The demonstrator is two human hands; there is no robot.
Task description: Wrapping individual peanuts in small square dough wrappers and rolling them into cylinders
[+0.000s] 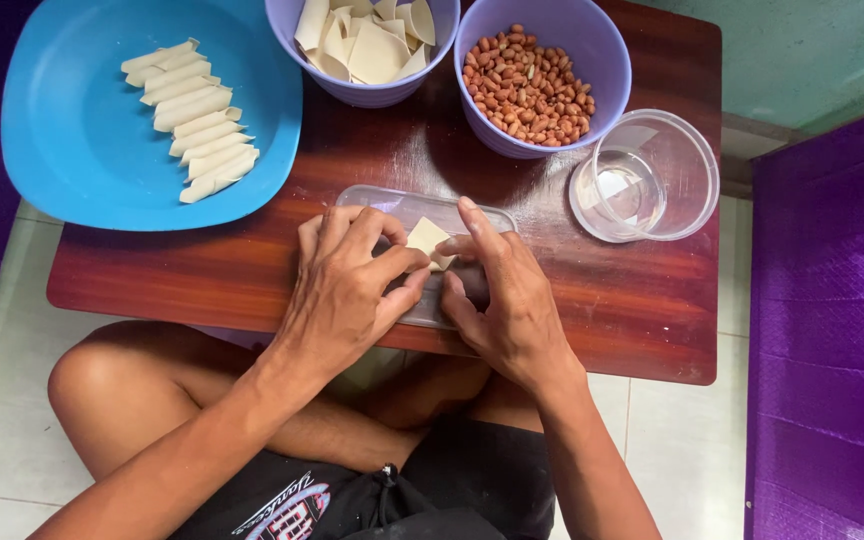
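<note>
A small pale dough wrapper (426, 238) lies on a clear plastic lid (392, 203) set flat at the near middle of the low wooden table (642, 300). Both hands work on it: the left hand (347, 290) has its fingers curled together with the fingertips pinched on the wrapper's left edge, and the right hand (507, 300) presses its index finger and thumb onto the wrapper's right edge, so the wrapper is clamped between the two hands. Just right of the lid stands a clear plastic cup (647, 175) with a little water in it. Behind the lid, a purple bowl of peanuts (527, 85) sits beside a second purple bowl of flat wrappers (362, 45); the two bowls are touching or nearly so. At the far left of the table, a round blue plate (62, 150) carries a column of rolled wrappers (197, 120) laid side by side. The person's crossed legs show under the table's near edge, over a pale tiled floor (682, 450).
</note>
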